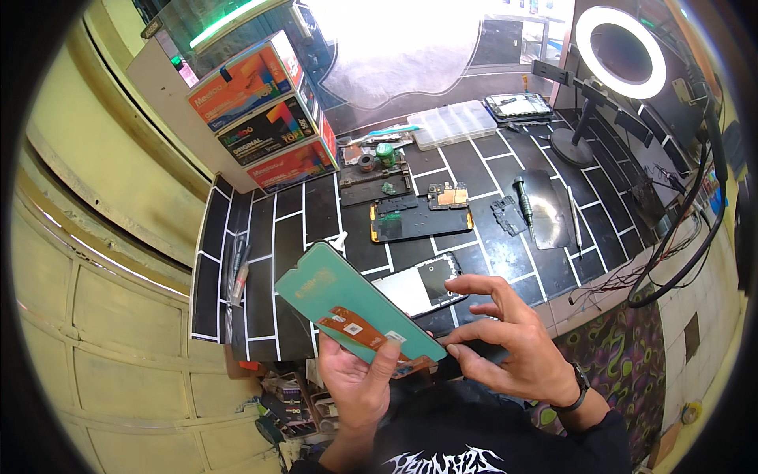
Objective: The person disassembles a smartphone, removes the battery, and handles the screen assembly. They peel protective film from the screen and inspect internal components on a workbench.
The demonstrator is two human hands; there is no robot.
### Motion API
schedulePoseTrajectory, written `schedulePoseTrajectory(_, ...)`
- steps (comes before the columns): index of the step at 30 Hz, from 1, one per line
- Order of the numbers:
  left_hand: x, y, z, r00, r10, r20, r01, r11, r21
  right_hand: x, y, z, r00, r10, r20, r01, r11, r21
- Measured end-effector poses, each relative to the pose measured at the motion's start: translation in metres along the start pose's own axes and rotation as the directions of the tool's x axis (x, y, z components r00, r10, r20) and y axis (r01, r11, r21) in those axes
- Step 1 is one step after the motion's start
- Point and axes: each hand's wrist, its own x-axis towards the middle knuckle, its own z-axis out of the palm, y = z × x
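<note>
My left hand [359, 379] grips a phone screen panel [320, 288], back side up, its thumb lying on the panel's lower part. The panel is teal, with an orange flex cable [345, 325] and small white labels on it. It is tilted above the near edge of the table. At its lower right corner, my right hand [509, 340] pinches the edge between thumb and a bent finger, with the index finger raised apart. Just beyond the panel lies an opened phone frame [414, 284] with a white area inside, partly hidden by the panel.
A dark phone back part [418, 225], a circuit board [448, 196], a screwdriver [523, 207] and a clear compartment box [452, 125] lie on the black tiled-pattern table [276, 272]. Stacked boxes [272, 126] stand at the left. A lit ring lamp [580, 55] and hanging cables [695, 229] are at the right.
</note>
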Motion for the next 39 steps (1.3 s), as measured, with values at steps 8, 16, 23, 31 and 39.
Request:
schedulePoseTrajectory(8,-0.001,0.002,0.0,0.998,-0.066,0.017,0.066,0.997,-0.024,-0.001,-0.002,0.001,1.0,-0.022,-0.006,0.021,0.997,-0.074)
schedulePoseTrajectory(16,-0.005,0.012,0.003,0.997,-0.049,0.053,0.042,0.992,0.119,0.003,-0.005,0.009,0.978,-0.205,-0.02,0.183,0.908,-0.376)
schedulePoseTrajectory(23,-0.006,0.017,0.009,0.993,-0.112,-0.029,0.115,0.988,0.104,0.001,-0.005,0.015,0.968,-0.246,-0.051,0.201,0.879,-0.433)
schedulePoseTrajectory(31,-0.004,0.008,-0.008,0.975,-0.218,0.052,0.219,0.976,-0.013,-0.002,0.013,0.014,0.981,0.009,-0.194,-0.024,0.997,-0.073)
schedulePoseTrajectory(39,-0.003,0.005,-0.009,0.969,-0.24,0.06,0.244,0.967,-0.069,-0.001,0.037,0.015,0.873,0.248,-0.42,-0.139,0.952,0.274)
